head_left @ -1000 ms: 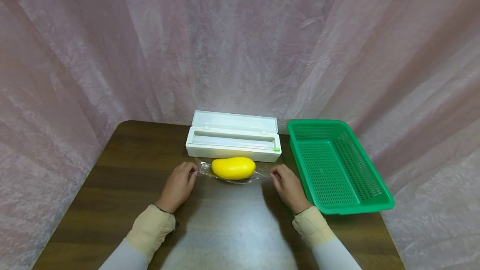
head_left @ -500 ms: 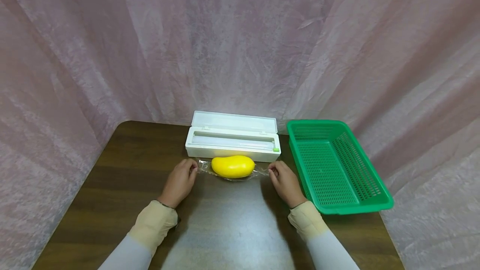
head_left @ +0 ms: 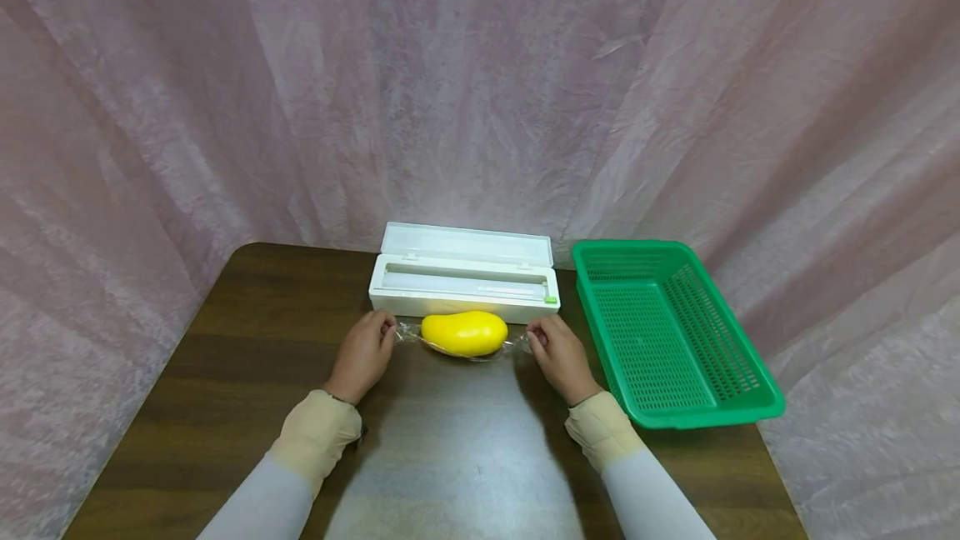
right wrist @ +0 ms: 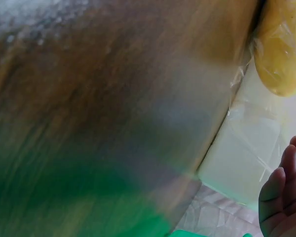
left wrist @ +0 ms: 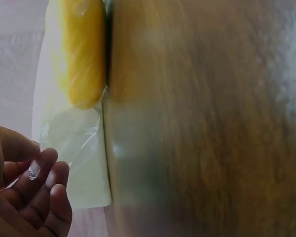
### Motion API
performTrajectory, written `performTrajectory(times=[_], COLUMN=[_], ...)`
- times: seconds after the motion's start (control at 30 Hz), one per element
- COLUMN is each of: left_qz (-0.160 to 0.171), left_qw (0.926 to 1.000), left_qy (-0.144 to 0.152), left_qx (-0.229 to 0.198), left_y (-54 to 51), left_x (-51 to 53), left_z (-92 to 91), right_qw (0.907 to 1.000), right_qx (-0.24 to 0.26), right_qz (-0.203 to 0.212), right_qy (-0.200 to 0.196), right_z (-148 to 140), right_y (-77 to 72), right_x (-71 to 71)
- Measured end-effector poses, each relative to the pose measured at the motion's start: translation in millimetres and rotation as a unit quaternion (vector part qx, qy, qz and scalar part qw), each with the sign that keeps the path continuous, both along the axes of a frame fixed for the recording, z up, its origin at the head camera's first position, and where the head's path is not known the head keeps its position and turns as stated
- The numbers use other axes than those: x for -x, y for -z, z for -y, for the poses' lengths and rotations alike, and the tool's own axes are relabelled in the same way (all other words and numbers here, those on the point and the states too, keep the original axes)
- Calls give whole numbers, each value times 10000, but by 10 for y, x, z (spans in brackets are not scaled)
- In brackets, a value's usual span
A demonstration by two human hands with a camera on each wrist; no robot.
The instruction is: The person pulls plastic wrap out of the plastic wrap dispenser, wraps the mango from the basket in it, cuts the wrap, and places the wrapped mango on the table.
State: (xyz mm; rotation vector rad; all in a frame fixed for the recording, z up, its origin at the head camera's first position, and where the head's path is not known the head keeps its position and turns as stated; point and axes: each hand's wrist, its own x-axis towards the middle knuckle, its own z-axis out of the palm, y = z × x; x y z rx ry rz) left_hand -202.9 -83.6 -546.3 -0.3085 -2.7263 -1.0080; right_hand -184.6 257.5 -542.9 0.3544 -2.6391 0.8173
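A smooth yellow mango [head_left: 465,333] lies sideways in clear cling film [head_left: 408,332], whose loose ends stick out on both sides. With thumb and fingers, my left hand [head_left: 363,355] pinches the film's left end. The other end is pinched by my right hand [head_left: 561,359]. Neither hand touches the mango itself. In the left wrist view the film stretches from the mango [left wrist: 84,54] to the fingertips, with a bit of it shining on one finger [left wrist: 35,168]. Creased film [right wrist: 237,84] shows in the right wrist view, where the right thumb is out of frame.
Just behind the mango stands a white cling film dispenser [head_left: 465,305], lid [head_left: 468,245] raised and a roll inside. A green perforated basket [head_left: 771,407] sits to the right, close to my right forearm. A pink curtain [head_left: 480,90] hangs behind the wooden table [head_left: 225,407].
My right hand has moved left, closer to the mango, and my left hand slightly away from me. The film's ends look more bunched. The mango has shifted only slightly.
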Motion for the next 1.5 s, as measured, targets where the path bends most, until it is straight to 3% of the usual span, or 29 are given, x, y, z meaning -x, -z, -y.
performTrajectory(times=[0.5, 0.93, 1.23, 1.5], left_qz=[371, 352, 668, 533], left_qw=[9992, 9983, 9957, 9961], left_qy=[-129, -424, -559, -684], left_qx=[-68, -166, -325, -165], left_y=[55, 118, 177, 203], left_x=[78, 125, 173, 207], left_z=[46, 4, -14, -21], right_qw=[9997, 9987, 9984, 9965], right_qx=[109, 102, 95, -133], right_qz=[66, 408, 458, 733], right_qy=[196, 287, 304, 375], right_z=[-38, -40, -27, -10], right_y=[71, 78, 118, 147], right_x=[90, 99, 136, 189])
